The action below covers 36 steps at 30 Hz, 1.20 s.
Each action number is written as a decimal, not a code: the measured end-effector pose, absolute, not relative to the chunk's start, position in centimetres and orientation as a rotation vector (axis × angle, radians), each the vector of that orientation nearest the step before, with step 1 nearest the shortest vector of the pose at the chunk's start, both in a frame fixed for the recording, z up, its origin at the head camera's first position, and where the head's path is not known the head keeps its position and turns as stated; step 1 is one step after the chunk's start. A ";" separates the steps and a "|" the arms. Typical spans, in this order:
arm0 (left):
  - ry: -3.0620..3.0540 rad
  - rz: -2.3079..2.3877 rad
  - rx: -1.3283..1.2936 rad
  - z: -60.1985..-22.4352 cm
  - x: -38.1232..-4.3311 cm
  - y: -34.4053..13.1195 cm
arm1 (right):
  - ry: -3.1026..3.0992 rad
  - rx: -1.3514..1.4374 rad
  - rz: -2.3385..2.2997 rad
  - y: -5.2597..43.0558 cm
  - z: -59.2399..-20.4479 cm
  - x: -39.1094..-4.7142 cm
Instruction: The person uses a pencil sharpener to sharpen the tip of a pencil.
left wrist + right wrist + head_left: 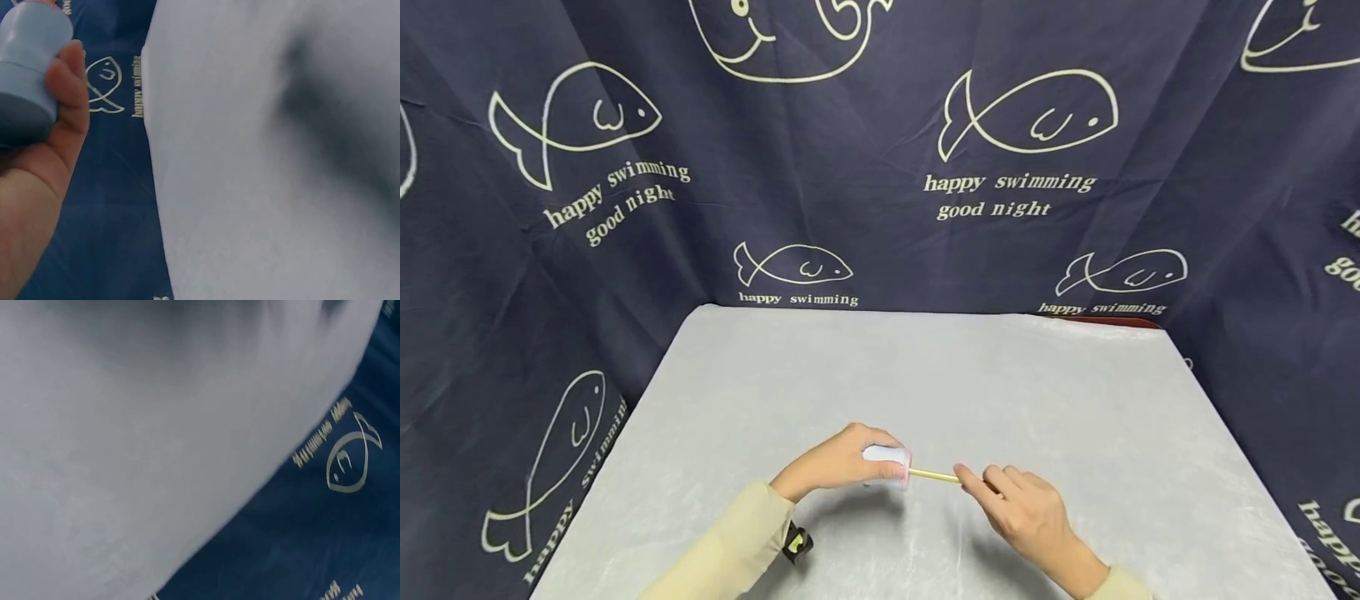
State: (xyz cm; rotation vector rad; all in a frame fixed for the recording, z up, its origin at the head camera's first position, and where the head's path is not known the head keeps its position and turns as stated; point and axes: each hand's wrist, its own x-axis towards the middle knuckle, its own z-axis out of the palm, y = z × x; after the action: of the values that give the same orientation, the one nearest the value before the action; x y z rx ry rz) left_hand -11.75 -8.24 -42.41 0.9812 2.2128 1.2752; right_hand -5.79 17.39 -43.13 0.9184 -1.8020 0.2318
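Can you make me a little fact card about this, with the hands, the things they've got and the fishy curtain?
Left hand: the left hand grips a pale blue container
Right hand: the right hand holds a thin yellow stick
Where they meet: stick's far end at the container's pink rim; how far in, I can't tell
Table: pale grey-white cloth
Curtain: dark blue curtain with fish outlines
Words on it: happy swimming, good night
Sleeves: cream sleeves
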 end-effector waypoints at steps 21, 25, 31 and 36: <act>3.078 0.542 2.425 -45.4 -8.9 -7.4 | -2.916 0.761 1.362 19.5 -42.1 -5.7; 3.061 0.751 2.173 -45.2 -9.3 -7.8 | -2.685 0.798 1.053 18.9 -42.6 -5.6; 2.941 1.033 1.797 -44.9 -9.8 -8.1 | -2.335 0.838 0.787 18.4 -43.4 -6.3; 2.768 1.229 1.525 -44.9 -9.6 -7.8 | -2.137 0.879 0.607 18.5 -43.6 -7.0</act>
State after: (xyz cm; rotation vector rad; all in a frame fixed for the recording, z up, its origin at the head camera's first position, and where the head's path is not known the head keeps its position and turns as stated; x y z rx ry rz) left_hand -9.62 -7.76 -44.91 1.5248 2.7676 1.2287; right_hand -7.02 18.48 -43.64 0.8795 -2.1367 0.6066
